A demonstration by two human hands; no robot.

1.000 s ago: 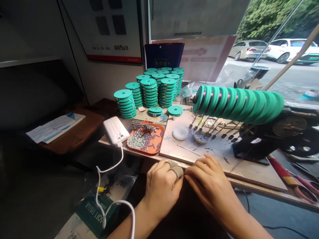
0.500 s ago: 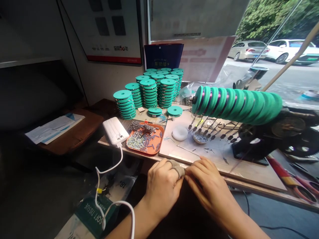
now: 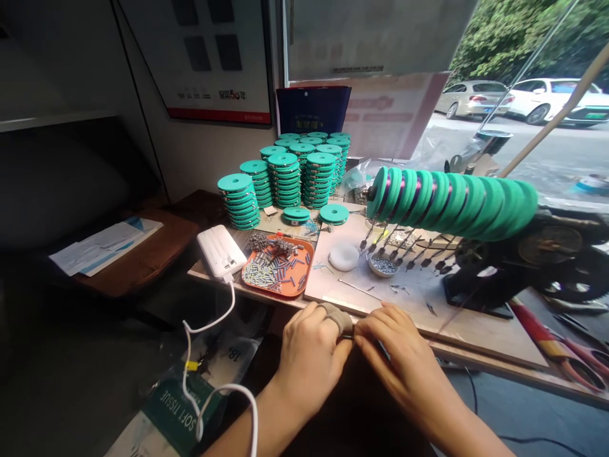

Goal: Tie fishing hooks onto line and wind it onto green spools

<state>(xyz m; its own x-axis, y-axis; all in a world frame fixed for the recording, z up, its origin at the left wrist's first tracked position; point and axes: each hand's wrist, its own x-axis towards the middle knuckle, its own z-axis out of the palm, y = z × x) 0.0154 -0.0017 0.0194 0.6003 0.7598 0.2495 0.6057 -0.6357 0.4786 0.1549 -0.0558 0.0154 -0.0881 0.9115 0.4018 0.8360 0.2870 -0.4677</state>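
My left hand point(image 3: 311, 343) and my right hand point(image 3: 392, 346) meet at the table's front edge, fingertips pinched close together. A beige cloth-like wrap point(image 3: 337, 317) covers a finger of the left hand. Whatever the fingertips hold is too small and too hidden to name. Beyond them on a pale board point(image 3: 333, 289) lie a thin metal rod point(image 3: 359, 287), a white round disc point(image 3: 343, 254) and a small bowl of grey beads point(image 3: 383, 264). An orange tray point(image 3: 299, 282) with small metal tubes and pins sits to the left.
Stacks of green foam spools point(image 3: 283, 171) stand at the back. A row of green spools on a black winding stand point(image 3: 469, 289) overhangs the board's right. A white power bank point(image 3: 219, 251) with a cable point(image 3: 223, 316) is at left, scissors point(image 3: 578, 368) at far right.
My hands stay together in nearly the same place, with a slight shift of the fingers. The view has moved very little.
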